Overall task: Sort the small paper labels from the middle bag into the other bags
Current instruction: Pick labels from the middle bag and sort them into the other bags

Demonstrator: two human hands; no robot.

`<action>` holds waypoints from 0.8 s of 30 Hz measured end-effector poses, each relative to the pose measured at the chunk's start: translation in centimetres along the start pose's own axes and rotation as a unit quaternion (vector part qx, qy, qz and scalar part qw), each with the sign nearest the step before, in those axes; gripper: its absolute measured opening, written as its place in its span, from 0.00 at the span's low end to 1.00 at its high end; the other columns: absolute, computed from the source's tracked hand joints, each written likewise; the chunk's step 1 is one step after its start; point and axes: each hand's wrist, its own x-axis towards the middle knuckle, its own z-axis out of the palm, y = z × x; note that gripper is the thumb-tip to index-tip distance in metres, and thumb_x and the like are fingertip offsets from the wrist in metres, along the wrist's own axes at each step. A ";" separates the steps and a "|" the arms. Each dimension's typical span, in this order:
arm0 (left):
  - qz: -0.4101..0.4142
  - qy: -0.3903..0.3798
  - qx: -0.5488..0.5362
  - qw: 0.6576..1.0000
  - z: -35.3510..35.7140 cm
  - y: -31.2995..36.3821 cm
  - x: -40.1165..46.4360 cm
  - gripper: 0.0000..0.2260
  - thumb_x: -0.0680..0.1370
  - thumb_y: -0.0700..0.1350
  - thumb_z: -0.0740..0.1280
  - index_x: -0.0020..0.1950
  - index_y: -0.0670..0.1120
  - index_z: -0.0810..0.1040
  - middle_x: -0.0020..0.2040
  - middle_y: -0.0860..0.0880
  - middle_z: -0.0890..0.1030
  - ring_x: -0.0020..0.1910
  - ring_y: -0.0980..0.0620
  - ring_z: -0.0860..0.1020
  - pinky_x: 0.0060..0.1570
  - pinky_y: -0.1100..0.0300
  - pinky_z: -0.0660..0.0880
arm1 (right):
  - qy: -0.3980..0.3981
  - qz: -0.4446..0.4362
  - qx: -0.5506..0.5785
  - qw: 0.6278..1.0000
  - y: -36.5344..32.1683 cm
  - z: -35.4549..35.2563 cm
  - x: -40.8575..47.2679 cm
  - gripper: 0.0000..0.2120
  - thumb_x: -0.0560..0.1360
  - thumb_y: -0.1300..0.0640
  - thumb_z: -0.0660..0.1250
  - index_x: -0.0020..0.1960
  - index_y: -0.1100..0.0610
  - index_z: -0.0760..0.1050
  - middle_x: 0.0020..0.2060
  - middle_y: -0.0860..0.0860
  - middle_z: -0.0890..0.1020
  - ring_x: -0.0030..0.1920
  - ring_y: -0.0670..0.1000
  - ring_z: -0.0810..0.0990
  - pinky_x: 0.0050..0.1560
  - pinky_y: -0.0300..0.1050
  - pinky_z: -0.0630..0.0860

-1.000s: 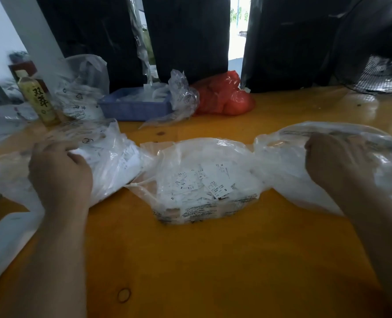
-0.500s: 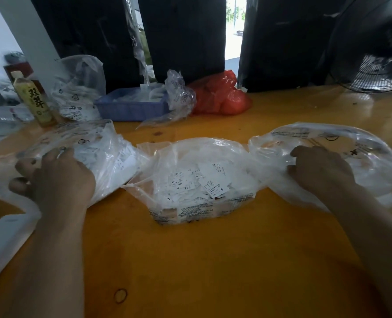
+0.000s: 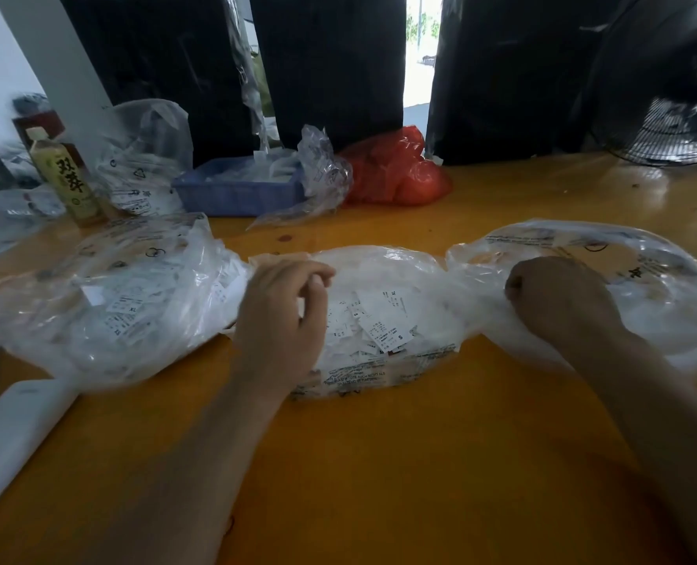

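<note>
On the orange tabletop point(image 3: 379, 462) three clear plastic bags lie in a row. The left bag point(image 3: 106, 303) holds white labels. The left hand point(image 3: 281, 320) sits over the left edge of the middle bag point(image 3: 383, 320), fingers loosely curled; whether its grip pinches anything I cannot tell. The paper labels point(image 3: 383, 324) fill the middle bag. The right hand point(image 3: 559, 299) is clenched on the right bag point(image 3: 640, 279), bunching its near edge.

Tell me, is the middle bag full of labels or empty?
Partly full. Through the clear plastic of the middle bag, many small white paper labels lie heaped in its lower part; its upper part looks empty.
</note>
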 end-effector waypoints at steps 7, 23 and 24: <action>-0.080 -0.084 -0.144 0.983 1.8 1.1 -1.3 0.12 0.86 0.43 0.61 0.60 0.52 0.84 0.48 0.58 0.85 0.43 0.63 0.81 0.40 0.71 0.75 | 0.173 -0.027 0.162 0.971 -0.9 -2.5 -1.2 0.16 0.83 0.50 0.61 0.41 0.56 0.78 0.29 0.48 0.77 0.28 0.48 0.74 0.28 0.39 0.65; -0.348 -0.231 -0.541 0.730 1.5 1.6 -0.8 0.13 0.68 0.52 0.79 0.50 0.48 0.90 0.44 0.49 0.86 0.43 0.53 0.84 0.45 0.60 0.82 | -0.177 -0.185 0.599 0.759 -7.5 -2.1 -5.5 0.15 0.81 0.47 0.63 0.40 0.52 0.77 0.29 0.48 0.71 0.29 0.48 0.66 0.31 0.40 0.67; -0.356 -0.222 -0.550 0.723 1.5 1.7 -0.7 0.11 0.67 0.51 0.78 0.47 0.49 0.90 0.44 0.49 0.86 0.42 0.53 0.84 0.44 0.60 0.82 | -0.175 -0.180 0.597 0.762 -7.5 -2.1 -5.5 0.14 0.81 0.47 0.63 0.39 0.51 0.77 0.29 0.48 0.72 0.29 0.48 0.67 0.31 0.40 0.67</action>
